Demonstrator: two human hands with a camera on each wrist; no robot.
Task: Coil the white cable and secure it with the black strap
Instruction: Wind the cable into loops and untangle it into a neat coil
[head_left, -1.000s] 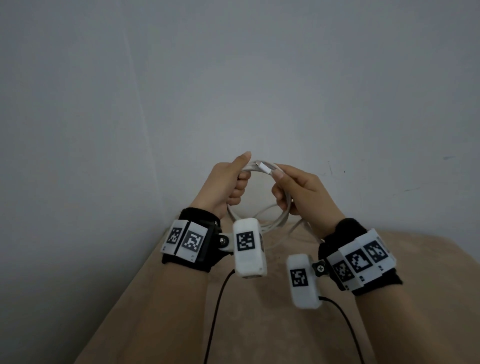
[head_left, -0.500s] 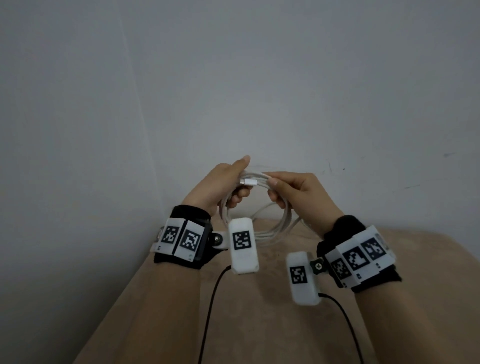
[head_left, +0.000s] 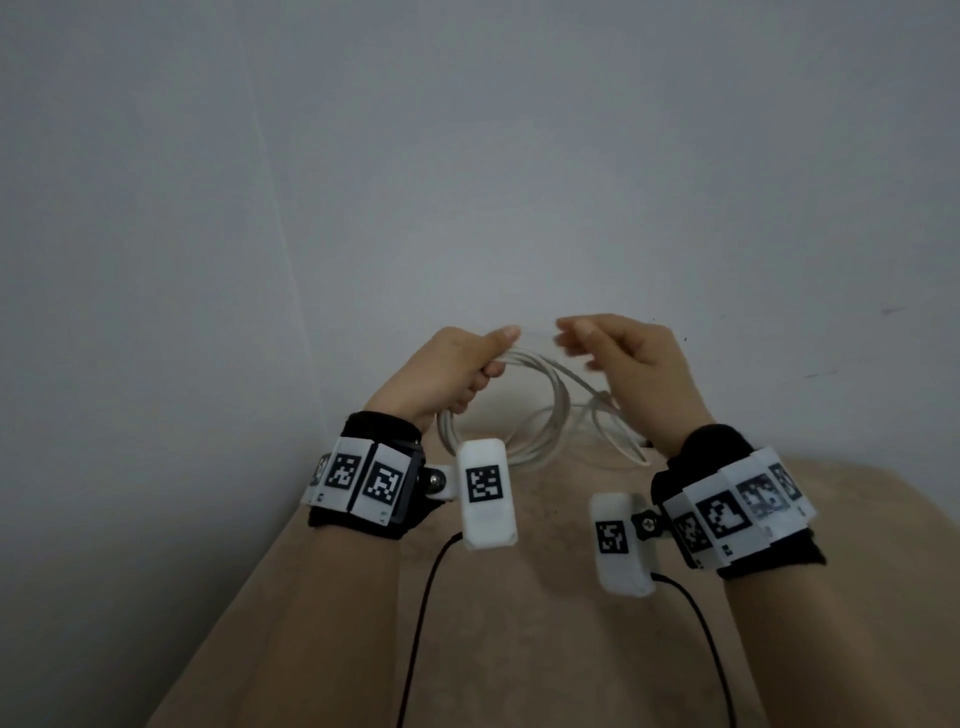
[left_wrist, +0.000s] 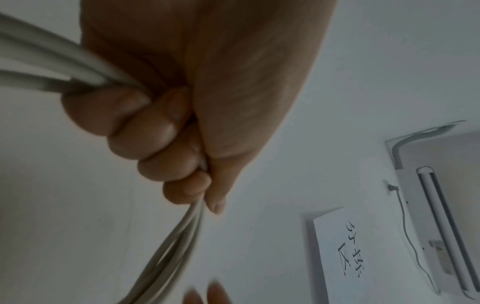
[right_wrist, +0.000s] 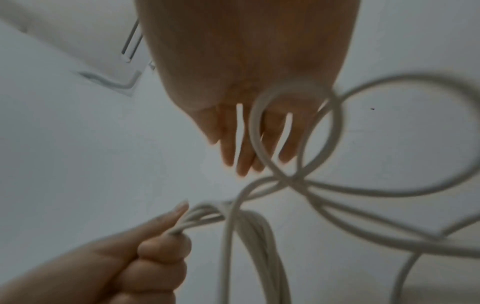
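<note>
My left hand (head_left: 452, 374) grips the white cable (head_left: 556, 410) in a fist, with several strands bunched through it (left_wrist: 52, 67). The coils hang below and to the right of that hand, above the table. My right hand (head_left: 613, 348) is just right of the coil with its fingers (right_wrist: 241, 144) straight and spread, holding nothing. A loose loop of cable (right_wrist: 335, 127) lies across the front of its palm, and more slack trails under its wrist (head_left: 623, 447). The right hand is blurred. No black strap shows in any view.
A beige table (head_left: 519, 649) lies below both hands, set against a grey wall with a corner on the left. Black leads (head_left: 421, 597) run from the wrist cameras. A handwritten paper sign (left_wrist: 345, 257) and a white wall fixture (left_wrist: 428, 226) appear in the left wrist view.
My right hand has let go of the cable's end, opened and drawn a little to the right. The coil has sprung looser. My left hand keeps its grip.
</note>
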